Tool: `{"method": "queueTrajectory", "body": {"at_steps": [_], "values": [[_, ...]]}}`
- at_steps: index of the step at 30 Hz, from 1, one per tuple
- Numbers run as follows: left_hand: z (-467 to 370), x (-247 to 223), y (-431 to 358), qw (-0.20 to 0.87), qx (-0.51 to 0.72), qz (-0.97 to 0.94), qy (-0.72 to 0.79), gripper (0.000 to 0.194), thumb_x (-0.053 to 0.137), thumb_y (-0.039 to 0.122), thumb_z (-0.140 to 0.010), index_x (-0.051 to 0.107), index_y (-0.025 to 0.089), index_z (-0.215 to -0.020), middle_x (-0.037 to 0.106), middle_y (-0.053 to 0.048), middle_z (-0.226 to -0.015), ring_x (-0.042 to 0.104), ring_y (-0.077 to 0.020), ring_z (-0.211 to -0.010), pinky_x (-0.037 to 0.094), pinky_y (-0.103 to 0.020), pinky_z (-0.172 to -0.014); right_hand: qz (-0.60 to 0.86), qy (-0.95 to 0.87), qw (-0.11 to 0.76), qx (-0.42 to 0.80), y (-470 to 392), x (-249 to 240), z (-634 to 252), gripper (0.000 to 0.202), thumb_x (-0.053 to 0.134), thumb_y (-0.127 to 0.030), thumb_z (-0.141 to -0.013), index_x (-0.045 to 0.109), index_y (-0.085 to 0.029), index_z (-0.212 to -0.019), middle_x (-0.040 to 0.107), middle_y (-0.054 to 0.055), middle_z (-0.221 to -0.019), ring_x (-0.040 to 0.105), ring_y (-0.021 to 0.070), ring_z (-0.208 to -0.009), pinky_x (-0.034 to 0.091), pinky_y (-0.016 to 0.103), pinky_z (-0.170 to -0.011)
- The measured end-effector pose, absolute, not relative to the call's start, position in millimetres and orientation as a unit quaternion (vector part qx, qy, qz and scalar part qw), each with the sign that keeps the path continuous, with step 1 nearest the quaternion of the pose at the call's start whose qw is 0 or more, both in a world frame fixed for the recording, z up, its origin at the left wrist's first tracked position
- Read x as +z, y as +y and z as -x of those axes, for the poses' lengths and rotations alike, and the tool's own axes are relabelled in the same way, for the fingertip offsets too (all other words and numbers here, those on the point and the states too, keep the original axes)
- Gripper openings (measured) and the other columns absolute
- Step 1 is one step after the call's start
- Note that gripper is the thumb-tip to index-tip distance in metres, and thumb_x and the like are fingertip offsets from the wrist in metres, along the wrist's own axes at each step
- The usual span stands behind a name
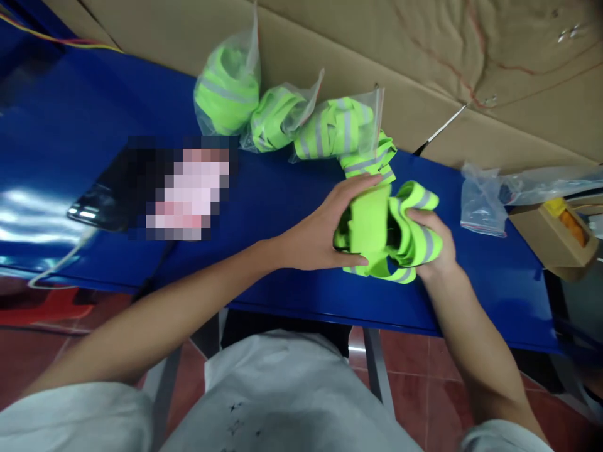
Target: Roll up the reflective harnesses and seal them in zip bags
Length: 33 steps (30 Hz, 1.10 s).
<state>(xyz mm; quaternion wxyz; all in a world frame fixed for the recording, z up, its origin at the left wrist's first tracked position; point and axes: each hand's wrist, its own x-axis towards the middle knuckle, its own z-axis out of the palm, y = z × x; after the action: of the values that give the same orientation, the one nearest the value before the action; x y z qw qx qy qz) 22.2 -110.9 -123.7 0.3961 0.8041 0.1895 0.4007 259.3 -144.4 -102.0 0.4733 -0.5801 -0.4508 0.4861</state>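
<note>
While three strap bundles point(226, 94) are already bagged along the rear of the tabletop point(264, 207), loose green straps point(370, 220) are clasped nearer its front by left hand point(320, 232) and right hand point(440, 242), apparently not yet bagged.

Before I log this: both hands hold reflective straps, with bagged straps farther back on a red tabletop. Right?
The tabletop is blue, not red, in the head view. Left hand and right hand do hold reflective straps, with bagged straps farther back.
</note>
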Motion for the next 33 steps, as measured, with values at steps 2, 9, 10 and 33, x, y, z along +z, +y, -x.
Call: {"method": "queueTrajectory", "body": {"at_steps": [2, 9, 10, 33], "values": [[-21.6, -123.9, -110.0, 0.409, 0.380, -0.810, 0.178, 0.091, 0.086, 0.035, -0.084, 0.036, 0.025, -0.159, 0.045, -0.014, -0.164, 0.046, -0.0306, -0.154, 0.038, -0.049, -0.131, 0.575, -0.445, 0.431, 0.534, -148.2, -107.7, -246.8, 0.043, 0.068, -0.058, -0.088, 0.073, -0.018, -0.101, 0.076, 0.009, -0.084, 0.077, 0.0278, -0.090, 0.065, 0.045, -0.089], [-27.1, -128.5, -102.0, 0.520, 0.430, -0.632, 0.380, 0.063, 0.089, 0.053, -0.077, 0.063, 0.019, -0.124, 0.074, -0.008, -0.116, 0.072, -0.0251, -0.106, 0.062, -0.035, -0.088, 0.502, -0.646, 0.494, 0.295, -139.3, -122.8, -264.8, 0.085, 0.035, -0.087, -0.096, 0.043, -0.031, -0.159, 0.047, 0.010, -0.163, 0.042, 0.0296, -0.157, 0.042, 0.056, -0.128], [-27.1, -127.0, -101.5, 0.538, 0.433, -0.609, 0.390, 0.058, 0.087, 0.056, -0.080, 0.065, 0.018, -0.118, 0.076, -0.007, -0.110, 0.073, -0.0239, -0.101, 0.062, -0.033, -0.083, 0.481, -0.691, 0.484, 0.238, -140.2, -122.7, -268.3, 0.091, 0.045, -0.087, -0.092, 0.036, -0.031, -0.164, 0.039, 0.011, -0.168, 0.035, 0.0313, -0.161, 0.036, 0.057, -0.132], [-1.1, -102.4, -105.7, 0.417, 0.267, -0.852, 0.168, 0.079, 0.079, 0.041, -0.091, 0.044, 0.029, -0.160, 0.035, -0.008, -0.172, 0.025, -0.0351, -0.165, 0.034, -0.058, -0.134, 0.572, -0.512, 0.423, 0.482, -146.7, -114.4, -255.3, 0.036, 0.079, -0.056, -0.089, 0.075, -0.026, -0.109, 0.075, 0.000, -0.098, 0.070, 0.0140, -0.084, 0.057, 0.028, -0.074]]}}
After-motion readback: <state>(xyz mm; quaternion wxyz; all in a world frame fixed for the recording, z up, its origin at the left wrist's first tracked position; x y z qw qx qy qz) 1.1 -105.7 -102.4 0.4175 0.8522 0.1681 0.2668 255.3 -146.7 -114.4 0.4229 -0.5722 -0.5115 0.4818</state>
